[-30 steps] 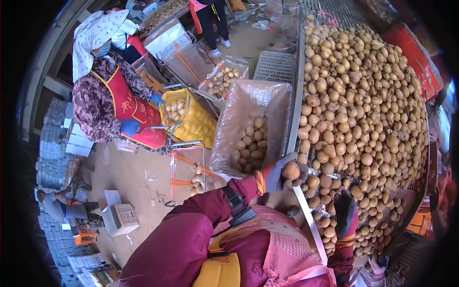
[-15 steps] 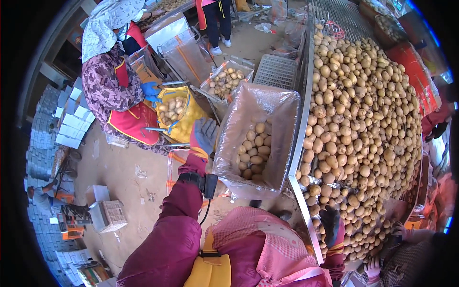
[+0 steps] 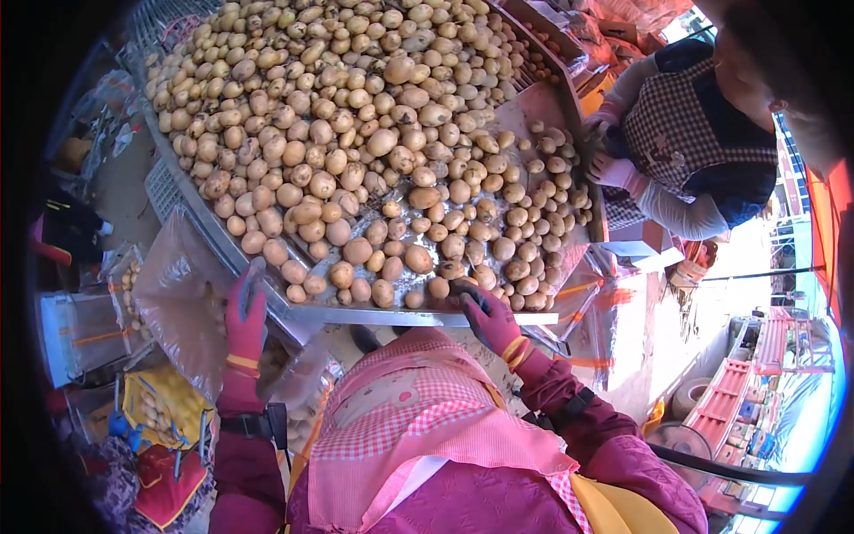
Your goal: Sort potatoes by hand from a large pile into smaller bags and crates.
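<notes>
A large heap of potatoes [image 3: 311, 133] covers the metal sorting table [image 3: 374, 315] in front of me. My left hand [image 3: 245, 311], in a pink and grey glove, is at the table's left corner beside the nearest potatoes. Its fingers are stretched upward and nothing shows in it. My right hand [image 3: 485, 316], gloved alike, reaches over the front rim among loose potatoes. Its dark fingertips are extended close to a potato [image 3: 438, 287]; whether they touch it is unclear. A plastic-lined crate [image 3: 182, 298] stands below the table's left edge, its contents mostly hidden.
Across the table's right end, a person [image 3: 685, 133] in a checked apron has gloved hands at the rim. At lower left, a yellow bag [image 3: 165, 405] of potatoes stands near another person's red apron [image 3: 169, 481]. A white plastic crate [image 3: 163, 191] lies beyond the lined crate.
My view has swung right, toward the sorting table. My left hand has left the lined crate's side for the table corner. My right hand is now at the front rim.
</notes>
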`<state>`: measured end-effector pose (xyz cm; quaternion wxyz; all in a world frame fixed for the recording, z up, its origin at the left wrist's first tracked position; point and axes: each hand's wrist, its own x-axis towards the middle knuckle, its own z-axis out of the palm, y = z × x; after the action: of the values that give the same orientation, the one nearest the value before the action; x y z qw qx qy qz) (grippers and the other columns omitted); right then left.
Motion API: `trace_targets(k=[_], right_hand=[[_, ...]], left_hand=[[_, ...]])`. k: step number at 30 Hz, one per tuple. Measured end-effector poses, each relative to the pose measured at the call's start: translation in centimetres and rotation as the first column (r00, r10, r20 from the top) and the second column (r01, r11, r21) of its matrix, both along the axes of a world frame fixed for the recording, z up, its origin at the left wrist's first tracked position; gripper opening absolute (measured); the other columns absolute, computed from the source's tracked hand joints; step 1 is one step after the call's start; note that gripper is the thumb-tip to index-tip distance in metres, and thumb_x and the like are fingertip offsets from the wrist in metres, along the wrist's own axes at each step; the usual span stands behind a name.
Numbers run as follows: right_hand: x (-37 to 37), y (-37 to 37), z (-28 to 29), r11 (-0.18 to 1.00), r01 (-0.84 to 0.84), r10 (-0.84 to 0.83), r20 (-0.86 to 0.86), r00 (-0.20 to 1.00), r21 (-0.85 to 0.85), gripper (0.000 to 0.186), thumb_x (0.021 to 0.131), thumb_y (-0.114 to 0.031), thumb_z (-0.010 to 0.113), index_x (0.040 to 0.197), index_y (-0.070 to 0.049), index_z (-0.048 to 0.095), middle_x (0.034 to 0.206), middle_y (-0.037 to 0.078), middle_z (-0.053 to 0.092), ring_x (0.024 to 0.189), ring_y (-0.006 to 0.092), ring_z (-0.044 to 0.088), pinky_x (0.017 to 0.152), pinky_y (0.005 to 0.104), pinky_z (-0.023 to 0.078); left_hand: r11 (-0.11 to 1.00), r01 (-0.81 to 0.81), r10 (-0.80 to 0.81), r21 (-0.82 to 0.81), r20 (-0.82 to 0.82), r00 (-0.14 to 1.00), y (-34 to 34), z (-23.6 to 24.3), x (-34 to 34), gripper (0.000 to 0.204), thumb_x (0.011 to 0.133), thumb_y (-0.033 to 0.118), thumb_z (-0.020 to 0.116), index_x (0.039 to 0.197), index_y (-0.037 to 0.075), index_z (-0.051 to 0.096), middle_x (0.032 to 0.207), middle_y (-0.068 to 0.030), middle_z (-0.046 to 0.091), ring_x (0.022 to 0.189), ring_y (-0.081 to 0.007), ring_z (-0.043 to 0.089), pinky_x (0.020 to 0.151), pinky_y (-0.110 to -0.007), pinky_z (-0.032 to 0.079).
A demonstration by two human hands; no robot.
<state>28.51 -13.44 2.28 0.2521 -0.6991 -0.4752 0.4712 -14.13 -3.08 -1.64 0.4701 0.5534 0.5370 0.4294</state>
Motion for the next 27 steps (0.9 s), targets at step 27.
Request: trace_targets(k=[27], right_hand=[[10.1,-10.1,-5.4,0.983,-0.028,-0.104,0.667,0.738,0.184,0.065,0.084,-0.025,0.066,0.146,-0.016,0.046,0.151,0.019,0.039,0.144,0.0417,0.029,0.119,0.0568,0.018]], left_hand=[[0.982,0.131,0.114,0.132,-0.984,0.136,14.2,-0.7,19.1,0.086,0.084,0.063,0.063,0.151,0.015,0.040,0.159,-0.0260,0.022,0.146,-0.0469,0.020,0.117,-0.056,0.023]])
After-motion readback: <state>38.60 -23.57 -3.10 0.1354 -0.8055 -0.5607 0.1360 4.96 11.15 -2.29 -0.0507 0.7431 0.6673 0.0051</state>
